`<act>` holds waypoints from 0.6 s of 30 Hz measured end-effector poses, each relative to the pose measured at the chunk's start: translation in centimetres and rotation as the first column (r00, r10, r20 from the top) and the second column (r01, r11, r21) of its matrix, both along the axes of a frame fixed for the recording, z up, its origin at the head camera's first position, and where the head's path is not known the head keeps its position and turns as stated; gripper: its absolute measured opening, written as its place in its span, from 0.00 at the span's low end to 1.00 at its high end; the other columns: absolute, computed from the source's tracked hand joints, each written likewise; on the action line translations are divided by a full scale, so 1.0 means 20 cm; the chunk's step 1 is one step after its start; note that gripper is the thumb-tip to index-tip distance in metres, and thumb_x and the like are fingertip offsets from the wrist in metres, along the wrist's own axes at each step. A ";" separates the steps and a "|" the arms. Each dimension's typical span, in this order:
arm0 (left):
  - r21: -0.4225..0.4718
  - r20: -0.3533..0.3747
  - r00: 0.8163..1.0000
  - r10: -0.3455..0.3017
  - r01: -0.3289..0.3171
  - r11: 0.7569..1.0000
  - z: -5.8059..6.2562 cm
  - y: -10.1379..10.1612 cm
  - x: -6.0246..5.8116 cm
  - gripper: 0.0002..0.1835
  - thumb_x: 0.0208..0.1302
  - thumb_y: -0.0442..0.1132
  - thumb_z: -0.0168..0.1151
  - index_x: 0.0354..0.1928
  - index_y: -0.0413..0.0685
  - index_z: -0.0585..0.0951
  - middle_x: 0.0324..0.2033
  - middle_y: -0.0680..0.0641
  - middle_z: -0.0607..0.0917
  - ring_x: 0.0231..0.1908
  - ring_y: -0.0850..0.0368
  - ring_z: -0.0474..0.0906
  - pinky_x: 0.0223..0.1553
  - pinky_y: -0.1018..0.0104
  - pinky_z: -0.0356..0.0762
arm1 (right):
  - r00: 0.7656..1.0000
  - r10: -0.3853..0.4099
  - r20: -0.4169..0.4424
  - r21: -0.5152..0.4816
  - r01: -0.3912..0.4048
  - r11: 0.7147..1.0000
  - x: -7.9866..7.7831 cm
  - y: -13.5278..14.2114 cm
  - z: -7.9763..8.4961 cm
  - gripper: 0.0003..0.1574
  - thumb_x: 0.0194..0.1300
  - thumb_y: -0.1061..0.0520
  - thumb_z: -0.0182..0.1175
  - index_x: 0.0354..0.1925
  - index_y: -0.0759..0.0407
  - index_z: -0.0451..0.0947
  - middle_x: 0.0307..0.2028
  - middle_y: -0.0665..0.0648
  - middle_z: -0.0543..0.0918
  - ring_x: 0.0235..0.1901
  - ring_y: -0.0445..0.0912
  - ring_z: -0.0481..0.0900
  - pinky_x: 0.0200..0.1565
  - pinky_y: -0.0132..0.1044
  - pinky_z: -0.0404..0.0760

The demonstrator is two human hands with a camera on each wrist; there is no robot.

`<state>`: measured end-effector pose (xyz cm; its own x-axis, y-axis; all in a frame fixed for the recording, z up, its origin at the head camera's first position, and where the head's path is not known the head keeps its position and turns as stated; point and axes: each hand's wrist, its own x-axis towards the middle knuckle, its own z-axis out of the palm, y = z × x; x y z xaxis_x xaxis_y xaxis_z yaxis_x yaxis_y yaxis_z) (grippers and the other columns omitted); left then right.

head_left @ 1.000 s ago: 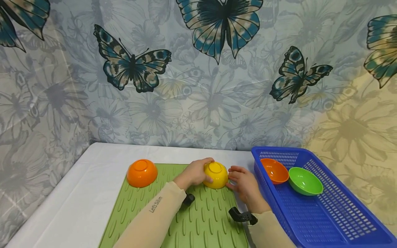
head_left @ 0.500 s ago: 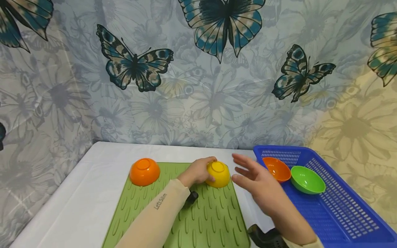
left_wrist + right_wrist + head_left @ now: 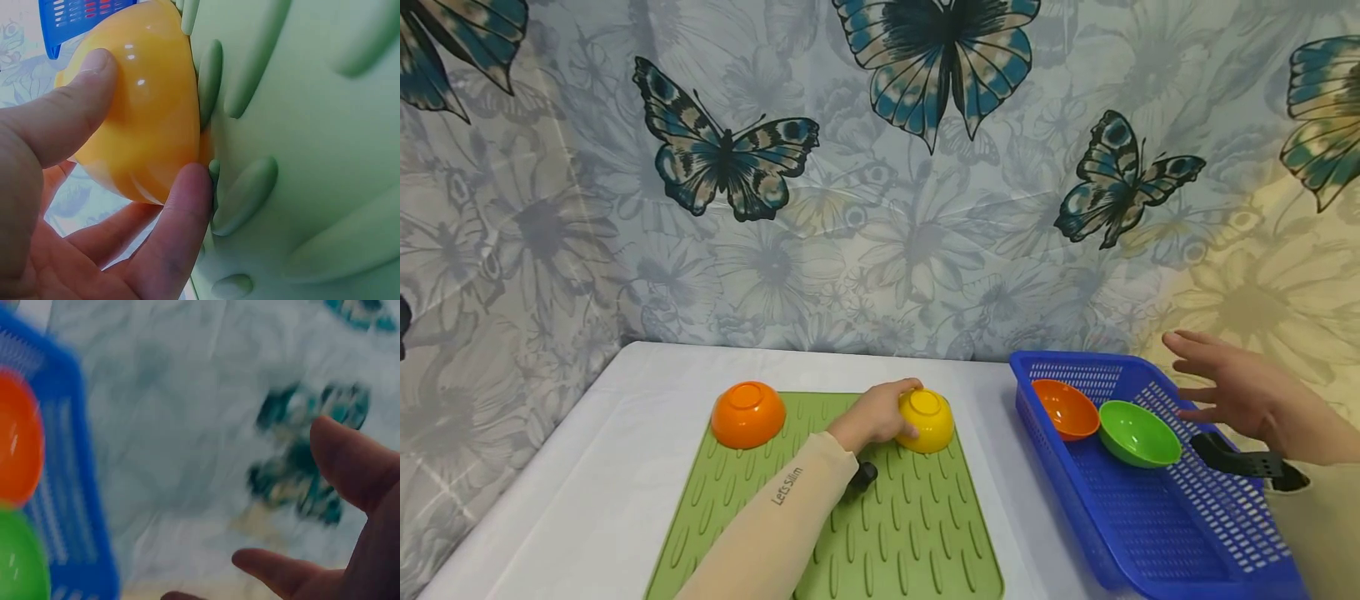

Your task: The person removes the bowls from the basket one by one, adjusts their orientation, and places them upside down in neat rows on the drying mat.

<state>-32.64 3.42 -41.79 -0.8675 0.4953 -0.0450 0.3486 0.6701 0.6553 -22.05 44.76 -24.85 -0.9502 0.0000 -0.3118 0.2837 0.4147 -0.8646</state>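
A yellow bowl (image 3: 928,423) stands upside down near the far right corner of the green ridged mat (image 3: 895,525). My left hand (image 3: 880,414) holds it from the left; in the left wrist view the thumb presses its side and fingers reach round by the rim. Over the right side of the blue basket (image 3: 1180,542) hovers my right hand (image 3: 1255,392), fingers spread, holding nothing. Inside that basket sit an orange bowl (image 3: 1066,410) and a green bowl (image 3: 1138,435), side by side with their openings up.
Another orange bowl (image 3: 748,415) lies upside down at the mat's far left corner. White cloth (image 3: 550,500) covers the table around the mat. Behind it hangs a butterfly-print fabric (image 3: 880,250).
My right hand has left the yellow bowl's side and swung right, across the basket to its far side. The left hand keeps its hold, and the bowls stay put.
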 end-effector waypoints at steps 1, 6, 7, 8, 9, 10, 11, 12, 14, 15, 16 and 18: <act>0.001 0.002 1.000 0.001 -0.001 1.000 0.00 0.00 0.00 0.39 0.54 0.40 0.78 0.68 0.62 0.73 0.61 0.49 0.77 0.61 0.49 0.71 0.61 0.52 0.68 | 0.999 -0.009 0.048 0.009 0.009 1.000 -0.01 0.06 -0.02 0.56 0.77 0.33 0.38 0.72 0.57 0.11 0.68 0.80 0.18 0.64 0.85 0.33 0.58 0.71 0.63; -0.003 0.014 1.000 0.009 -0.009 1.000 -0.01 -0.01 0.00 0.38 0.54 0.40 0.78 0.68 0.62 0.73 0.62 0.49 0.77 0.61 0.49 0.71 0.61 0.52 0.68 | 0.974 -0.053 0.218 -0.042 0.064 0.997 -0.05 0.23 -0.17 0.58 0.75 0.28 0.37 0.70 0.52 0.08 0.67 0.77 0.13 0.63 0.84 0.26 0.59 0.78 0.33; -0.002 0.018 1.000 0.010 -0.010 1.000 -0.01 -0.01 0.01 0.38 0.54 0.40 0.78 0.68 0.62 0.73 0.62 0.50 0.77 0.61 0.49 0.71 0.61 0.52 0.68 | 0.971 -0.054 0.234 -0.058 0.069 0.996 -0.06 0.24 -0.20 0.58 0.75 0.28 0.37 0.70 0.51 0.08 0.67 0.76 0.13 0.63 0.84 0.25 0.57 0.78 0.31; 0.000 0.020 1.000 0.009 -0.009 1.000 -0.01 -0.01 0.01 0.38 0.54 0.40 0.78 0.68 0.62 0.73 0.62 0.50 0.77 0.62 0.49 0.71 0.61 0.52 0.68 | 0.969 -0.055 0.241 -0.068 0.074 0.995 -0.06 0.25 -0.24 0.58 0.74 0.28 0.37 0.71 0.52 0.09 0.67 0.76 0.13 0.63 0.84 0.25 0.57 0.79 0.30; -0.001 0.018 1.000 0.005 -0.005 1.000 -0.01 -0.01 0.01 0.39 0.54 0.40 0.78 0.68 0.62 0.73 0.62 0.50 0.77 0.62 0.49 0.71 0.61 0.52 0.68 | 0.969 -0.050 0.241 -0.065 0.068 0.996 -0.07 0.25 -0.26 0.58 0.75 0.28 0.37 0.71 0.53 0.10 0.68 0.76 0.14 0.63 0.83 0.25 0.58 0.78 0.31; 0.001 0.017 1.000 0.001 -0.001 1.000 -0.01 -0.01 0.01 0.39 0.55 0.40 0.78 0.69 0.62 0.73 0.63 0.50 0.76 0.62 0.50 0.70 0.61 0.52 0.68 | 0.970 -0.043 0.238 -0.055 0.058 0.997 -0.07 0.25 -0.28 0.58 0.75 0.28 0.36 0.72 0.54 0.10 0.68 0.76 0.15 0.64 0.83 0.25 0.59 0.77 0.33; 0.002 0.014 1.000 -0.003 0.003 1.000 -0.01 -0.01 0.01 0.39 0.55 0.40 0.78 0.69 0.62 0.72 0.63 0.50 0.76 0.62 0.49 0.70 0.61 0.52 0.68 | 0.971 -0.034 0.235 -0.042 0.045 0.998 -0.08 0.25 -0.30 0.58 0.75 0.28 0.36 0.72 0.54 0.10 0.68 0.76 0.15 0.64 0.83 0.25 0.60 0.77 0.36; 0.001 0.010 1.000 -0.008 0.008 1.000 0.00 -0.01 0.01 0.39 0.55 0.40 0.77 0.69 0.61 0.72 0.63 0.50 0.76 0.62 0.49 0.70 0.62 0.53 0.67 | 0.972 -0.026 0.232 -0.022 0.032 0.999 -0.08 0.25 -0.32 0.58 0.75 0.28 0.36 0.72 0.55 0.11 0.69 0.76 0.16 0.64 0.83 0.26 0.60 0.77 0.38; 0.004 0.000 1.000 -0.014 0.014 1.000 0.01 -0.01 0.01 0.39 0.55 0.40 0.77 0.69 0.60 0.72 0.63 0.49 0.76 0.62 0.49 0.70 0.62 0.52 0.67 | 0.974 -0.021 0.226 0.029 0.015 0.999 -0.09 0.25 -0.34 0.59 0.75 0.28 0.36 0.72 0.58 0.13 0.69 0.77 0.18 0.64 0.83 0.27 0.59 0.77 0.44; 0.006 -0.004 1.000 -0.016 0.016 1.000 0.01 -0.01 0.01 0.39 0.55 0.40 0.78 0.69 0.60 0.72 0.63 0.49 0.76 0.62 0.48 0.70 0.61 0.52 0.68 | 0.974 -0.017 0.224 0.050 0.006 0.999 -0.09 0.25 -0.34 0.59 0.75 0.27 0.36 0.72 0.60 0.13 0.69 0.78 0.19 0.64 0.83 0.29 0.59 0.77 0.46; 0.009 -0.003 1.000 -0.014 0.014 1.000 0.01 -0.01 0.01 0.39 0.55 0.40 0.78 0.70 0.60 0.72 0.63 0.49 0.76 0.62 0.48 0.70 0.61 0.52 0.68 | 0.974 -0.013 0.227 0.063 -0.001 0.998 -0.09 0.25 -0.35 0.60 0.74 0.27 0.36 0.72 0.61 0.12 0.69 0.78 0.19 0.64 0.84 0.30 0.58 0.78 0.46; 0.015 -0.001 1.000 -0.010 0.010 1.000 0.02 -0.02 0.02 0.40 0.54 0.40 0.78 0.70 0.59 0.72 0.63 0.48 0.76 0.62 0.48 0.71 0.61 0.52 0.68 | 0.972 -0.012 0.235 0.071 -0.005 0.997 -0.10 0.25 -0.35 0.61 0.74 0.27 0.36 0.71 0.64 0.12 0.69 0.80 0.20 0.64 0.85 0.32 0.58 0.79 0.46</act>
<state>-32.34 3.10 -41.46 -0.8623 0.5050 -0.0369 0.3560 0.6565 0.6650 -24.06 49.70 -31.92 -0.8500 0.0330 -0.5257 0.4770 0.4713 -0.7418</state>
